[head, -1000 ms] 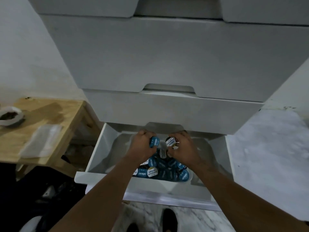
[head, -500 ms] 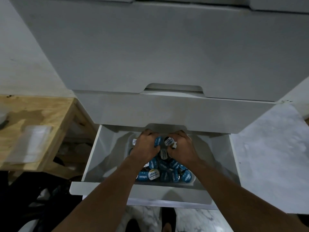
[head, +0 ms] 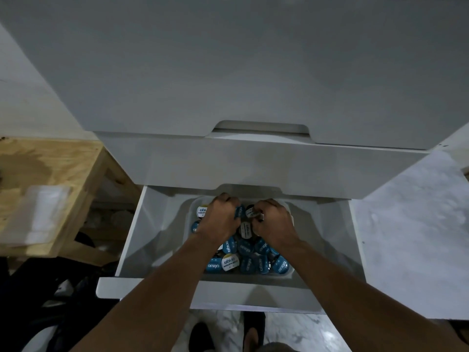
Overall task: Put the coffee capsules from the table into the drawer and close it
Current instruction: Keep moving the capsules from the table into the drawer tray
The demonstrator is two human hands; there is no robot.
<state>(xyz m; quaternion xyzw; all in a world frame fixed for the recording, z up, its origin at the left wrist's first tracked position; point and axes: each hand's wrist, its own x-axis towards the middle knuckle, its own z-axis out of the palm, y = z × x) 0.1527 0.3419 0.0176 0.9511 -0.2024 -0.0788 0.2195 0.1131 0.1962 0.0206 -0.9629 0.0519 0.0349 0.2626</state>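
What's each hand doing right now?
Left hand: closed on a blue coffee capsule.
Right hand: closed on a dark coffee capsule.

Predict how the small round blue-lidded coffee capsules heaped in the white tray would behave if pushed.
The blue-lidded coffee capsules lie tilted at all angles, so they would probably slide and tumble over each other. Being round, they may roll. The white tray walls would likely contain them.

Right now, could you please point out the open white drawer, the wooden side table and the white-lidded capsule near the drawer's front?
open white drawer (head: 132, 232): head view, bare left inner wall.
wooden side table (head: 63, 158): head view, bare top.
white-lidded capsule (head: 230, 262): head view, lid centre.
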